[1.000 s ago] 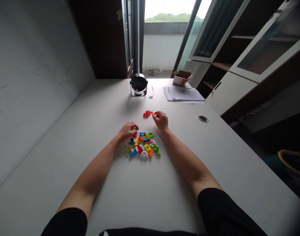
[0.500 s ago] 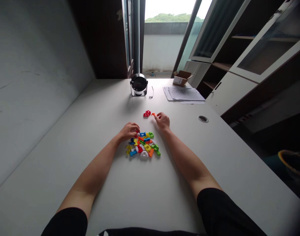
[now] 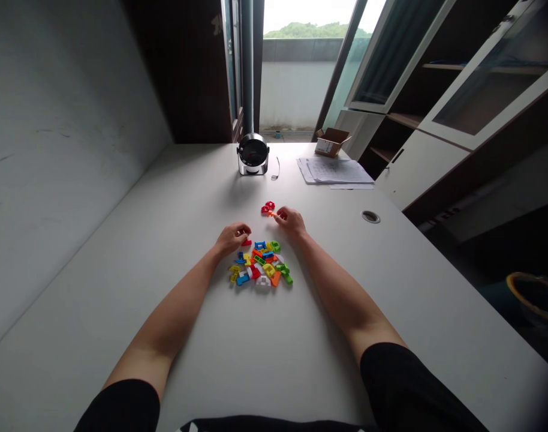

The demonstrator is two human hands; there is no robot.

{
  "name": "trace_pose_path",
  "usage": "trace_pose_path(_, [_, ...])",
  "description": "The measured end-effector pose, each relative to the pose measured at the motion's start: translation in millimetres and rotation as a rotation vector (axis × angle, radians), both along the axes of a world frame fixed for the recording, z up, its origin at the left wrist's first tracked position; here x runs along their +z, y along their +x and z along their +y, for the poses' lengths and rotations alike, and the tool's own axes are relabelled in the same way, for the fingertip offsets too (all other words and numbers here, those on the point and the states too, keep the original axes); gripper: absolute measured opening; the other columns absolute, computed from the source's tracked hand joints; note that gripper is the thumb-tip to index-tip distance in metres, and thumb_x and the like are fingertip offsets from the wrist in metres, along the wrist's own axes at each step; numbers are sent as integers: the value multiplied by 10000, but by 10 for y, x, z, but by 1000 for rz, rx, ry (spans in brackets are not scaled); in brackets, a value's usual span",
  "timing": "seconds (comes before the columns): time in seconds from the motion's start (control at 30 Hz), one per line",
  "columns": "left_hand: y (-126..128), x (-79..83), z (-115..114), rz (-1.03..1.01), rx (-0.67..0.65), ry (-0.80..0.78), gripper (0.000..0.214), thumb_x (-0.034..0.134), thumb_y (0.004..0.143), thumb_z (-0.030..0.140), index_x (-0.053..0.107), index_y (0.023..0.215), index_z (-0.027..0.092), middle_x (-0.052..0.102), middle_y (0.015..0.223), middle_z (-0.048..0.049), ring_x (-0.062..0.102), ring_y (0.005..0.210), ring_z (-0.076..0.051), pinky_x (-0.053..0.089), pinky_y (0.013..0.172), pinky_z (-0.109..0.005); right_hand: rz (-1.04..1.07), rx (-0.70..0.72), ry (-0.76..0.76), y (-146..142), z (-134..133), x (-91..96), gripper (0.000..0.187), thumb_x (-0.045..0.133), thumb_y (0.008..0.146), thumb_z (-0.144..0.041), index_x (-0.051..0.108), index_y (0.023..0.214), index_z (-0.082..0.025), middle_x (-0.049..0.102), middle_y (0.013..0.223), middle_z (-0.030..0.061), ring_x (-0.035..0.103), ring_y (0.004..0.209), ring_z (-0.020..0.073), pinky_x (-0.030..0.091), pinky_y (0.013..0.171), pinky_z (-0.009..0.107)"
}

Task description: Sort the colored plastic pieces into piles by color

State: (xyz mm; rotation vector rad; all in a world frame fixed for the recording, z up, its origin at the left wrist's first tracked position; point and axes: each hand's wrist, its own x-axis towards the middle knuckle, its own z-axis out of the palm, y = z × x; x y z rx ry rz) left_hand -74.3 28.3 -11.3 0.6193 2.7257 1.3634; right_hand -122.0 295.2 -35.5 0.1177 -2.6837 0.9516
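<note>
A pile of small coloured plastic pieces [image 3: 262, 264] lies on the white table [image 3: 256, 360] between my forearms. My left hand [image 3: 231, 238] rests at the pile's upper left corner, fingers curled over a red piece [image 3: 246, 242]. My right hand [image 3: 291, 221] sits beyond the pile with its fingertips pinched on a small orange piece [image 3: 271, 213]. Right beside that piece lie a few red pieces [image 3: 267, 207] set apart from the pile.
A round silver-and-black device [image 3: 253, 155] stands at the table's far edge with a thin cable [image 3: 276, 169] beside it. Sheets of paper [image 3: 334, 171] and a small cardboard box [image 3: 330, 143] lie at the far right. A cable hole [image 3: 370, 216] is at the right. Cabinets stand to the right.
My right hand has slid a little left and nearer, bringing the orange piece up against the separate red pieces. My left hand has shifted slightly at the pile's corner.
</note>
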Motion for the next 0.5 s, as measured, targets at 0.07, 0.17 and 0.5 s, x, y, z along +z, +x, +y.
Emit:
trace_pose_path(0.07, [-10,-9,-12,-10,2,15,266,497,758,143,709,911,194,679,843,-19,573,706,-112,466,670,-228,9,82,29,5,-22,3,149,657,836,-356,654,888,-217,660,802,8,560,782,160,376,654,252])
trace_pose_path(0.17, [-16,-6,-28,-18,-42,1,336,474,699,84,715,909,190,685,888,-20,583,747,-116,472,680,-220,17,118,37,12,-35,16,128,657,834,-334,647,867,-211,663,811,9,554,783,155,376,656,250])
trace_pose_path(0.5, [5,21,-19,80,-142,-80,266,562,732,97,731,902,212,690,955,-31,585,935,-161,491,814,-248,24,-94,-16,-36,86,40,169,599,864,-343,650,946,-205,663,839,38,557,852,197,399,729,287])
